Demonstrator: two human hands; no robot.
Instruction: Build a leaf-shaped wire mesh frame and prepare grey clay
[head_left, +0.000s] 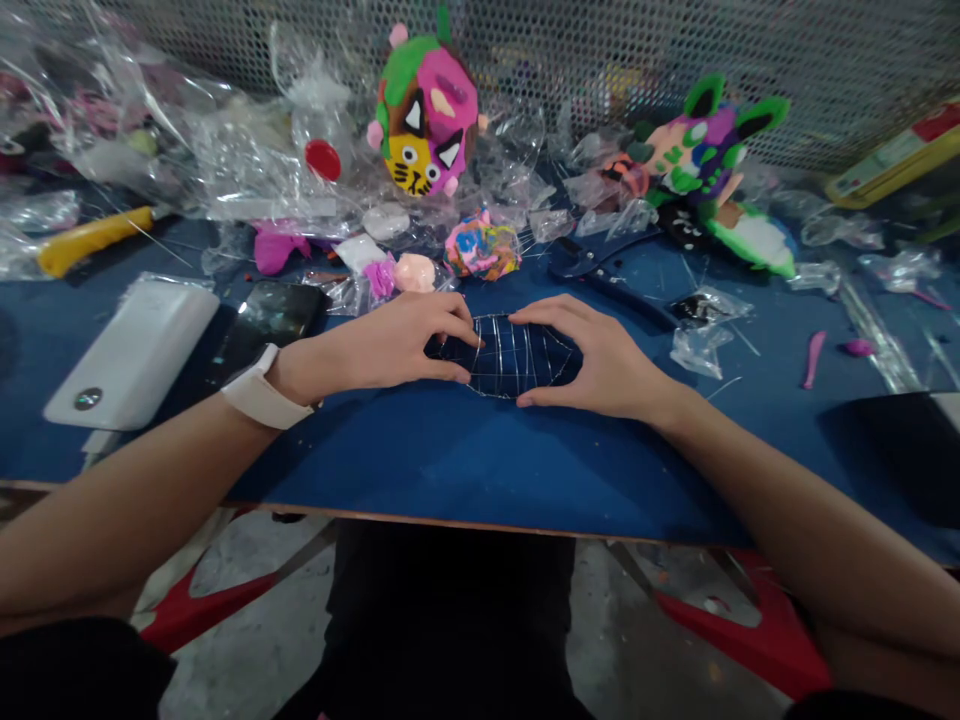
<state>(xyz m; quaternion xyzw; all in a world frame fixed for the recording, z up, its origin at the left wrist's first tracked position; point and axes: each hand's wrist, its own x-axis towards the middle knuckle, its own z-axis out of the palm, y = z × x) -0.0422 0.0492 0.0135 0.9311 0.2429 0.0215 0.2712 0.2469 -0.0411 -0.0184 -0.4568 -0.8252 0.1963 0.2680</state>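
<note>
- My left hand [424,345] and right hand [592,355] close on a wire frame [501,345] just in from the near edge of the blue worktop [480,470], around the middle of that edge.
- Thumb and fingers of my left hand pinch the frame's left end; my right hand curves around its right end, thumb on the side toward the near edge, fingers on the side toward the far edge.
- The frame, an openwork oval crossed by thin silvery strands, lies low between my palms; whether it touches the worktop, I cannot tell.
- Left of my hands, a black phone [270,320] rests beside a white device [135,350], both nearer the near edge than a yellow-handled tool [97,240].
- Beyond my fingers, toward the far edge, sit a multicoloured lump [481,245] and a peach lump [415,273], with dark-handled pliers [607,275] to their right.
- Along the far edge, a pink, green and yellow animal head [431,115] stands amid crumpled clear plastic, with a purple, long-eared figure [690,150] toward the right.
- Toward the worktop's right edge lies a slim pink stick [812,358], a small pink piece [859,347] just beside it.
</note>
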